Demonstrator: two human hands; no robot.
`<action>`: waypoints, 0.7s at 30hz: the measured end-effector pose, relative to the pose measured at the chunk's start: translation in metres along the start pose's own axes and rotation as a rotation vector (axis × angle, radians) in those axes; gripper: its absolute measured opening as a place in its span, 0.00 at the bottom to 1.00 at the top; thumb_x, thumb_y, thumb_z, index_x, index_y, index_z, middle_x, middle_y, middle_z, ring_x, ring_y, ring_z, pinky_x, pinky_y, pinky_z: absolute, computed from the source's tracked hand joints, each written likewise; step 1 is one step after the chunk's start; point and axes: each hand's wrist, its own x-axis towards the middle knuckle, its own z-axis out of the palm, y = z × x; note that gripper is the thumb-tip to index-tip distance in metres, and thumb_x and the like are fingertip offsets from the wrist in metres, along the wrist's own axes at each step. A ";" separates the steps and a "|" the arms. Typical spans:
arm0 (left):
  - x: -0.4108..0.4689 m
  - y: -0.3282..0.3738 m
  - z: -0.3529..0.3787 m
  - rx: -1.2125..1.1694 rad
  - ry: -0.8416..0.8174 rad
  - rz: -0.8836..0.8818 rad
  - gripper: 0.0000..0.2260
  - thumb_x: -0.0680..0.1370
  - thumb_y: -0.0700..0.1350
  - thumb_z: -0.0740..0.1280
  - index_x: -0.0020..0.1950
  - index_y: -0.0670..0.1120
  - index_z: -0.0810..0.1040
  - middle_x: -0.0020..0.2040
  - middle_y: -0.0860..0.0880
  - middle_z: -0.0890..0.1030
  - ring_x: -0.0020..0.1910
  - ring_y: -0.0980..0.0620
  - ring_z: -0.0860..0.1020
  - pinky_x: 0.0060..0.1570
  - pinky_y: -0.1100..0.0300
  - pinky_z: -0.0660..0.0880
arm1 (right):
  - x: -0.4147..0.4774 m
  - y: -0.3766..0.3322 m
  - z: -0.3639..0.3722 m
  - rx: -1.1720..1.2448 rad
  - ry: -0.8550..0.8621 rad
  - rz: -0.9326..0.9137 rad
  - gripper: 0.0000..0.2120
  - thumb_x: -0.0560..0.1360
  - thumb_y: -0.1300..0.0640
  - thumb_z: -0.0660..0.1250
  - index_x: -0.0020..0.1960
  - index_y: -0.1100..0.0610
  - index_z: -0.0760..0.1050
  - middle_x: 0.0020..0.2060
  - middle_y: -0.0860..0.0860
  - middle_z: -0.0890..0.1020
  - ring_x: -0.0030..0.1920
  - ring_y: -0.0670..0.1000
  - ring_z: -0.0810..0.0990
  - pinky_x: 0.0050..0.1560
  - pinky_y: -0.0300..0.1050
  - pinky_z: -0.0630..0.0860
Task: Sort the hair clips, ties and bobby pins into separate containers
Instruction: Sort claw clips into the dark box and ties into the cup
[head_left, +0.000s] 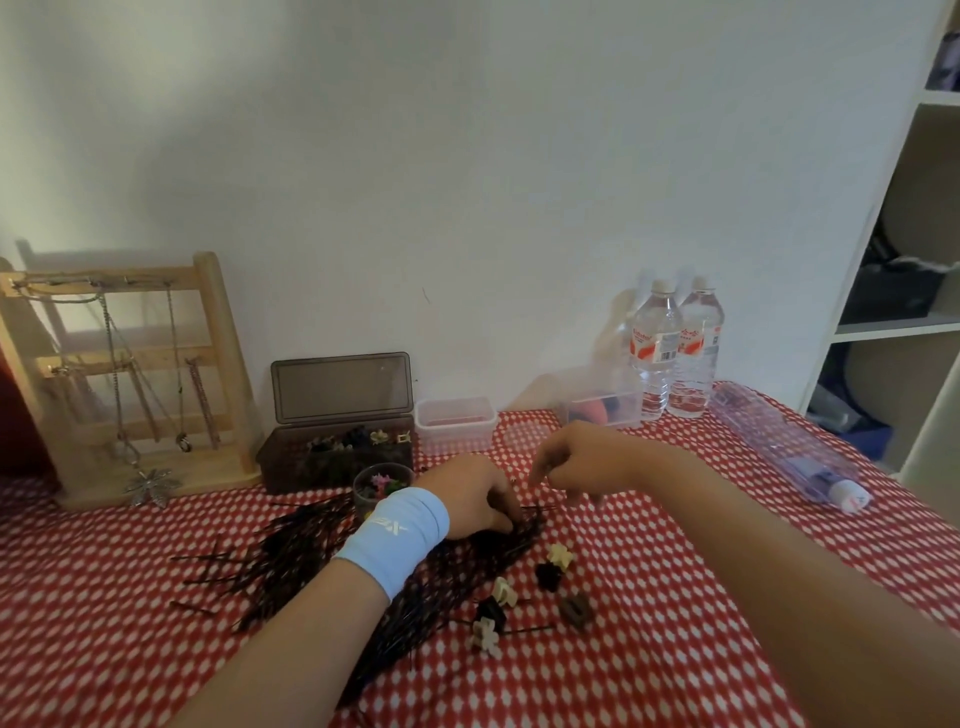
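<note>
- The left hand, which wears a light blue wristband, reaches down into the far end of the pile of bobby pins. Its fingers are curled into the pile and grasp some of the pins.
- The right hand hangs just beside the left one, a little above the same pile. Its fingers are bent downward; it is too blurred to tell if they pinch anything.
- The dark pins lie spread in a long heap on the red and white tablecloth, partly under the left forearm.
- Near the heap, on its right side, some small hair clips are scattered in cream, black and brown.
- Behind the hands stand a small round cup with coloured clips, a brown box with its lid open and clips inside, and a low clear container.
- Further right a taller clear container holds something red and dark.
- At the wall stand two water bottles; at the left is a wooden jewellery stand.
</note>
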 end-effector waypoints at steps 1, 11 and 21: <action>0.000 -0.001 0.000 -0.036 0.029 -0.006 0.07 0.75 0.48 0.73 0.52 0.53 0.85 0.53 0.55 0.84 0.51 0.54 0.79 0.58 0.58 0.75 | 0.001 -0.003 0.001 -0.012 -0.009 0.001 0.12 0.77 0.63 0.63 0.50 0.50 0.82 0.42 0.47 0.82 0.38 0.46 0.82 0.35 0.35 0.76; -0.022 -0.026 -0.022 -0.465 0.256 -0.087 0.09 0.82 0.48 0.62 0.51 0.48 0.82 0.44 0.47 0.85 0.39 0.51 0.81 0.45 0.60 0.77 | 0.019 -0.034 0.014 0.102 0.093 -0.111 0.16 0.73 0.60 0.70 0.61 0.52 0.82 0.51 0.46 0.84 0.51 0.44 0.82 0.55 0.40 0.79; -0.034 -0.027 -0.030 -0.504 0.145 -0.157 0.16 0.81 0.38 0.52 0.49 0.45 0.81 0.43 0.40 0.81 0.35 0.51 0.78 0.33 0.62 0.74 | 0.019 -0.048 0.009 -0.067 -0.059 0.019 0.10 0.76 0.60 0.66 0.51 0.52 0.85 0.51 0.47 0.83 0.55 0.50 0.79 0.58 0.45 0.74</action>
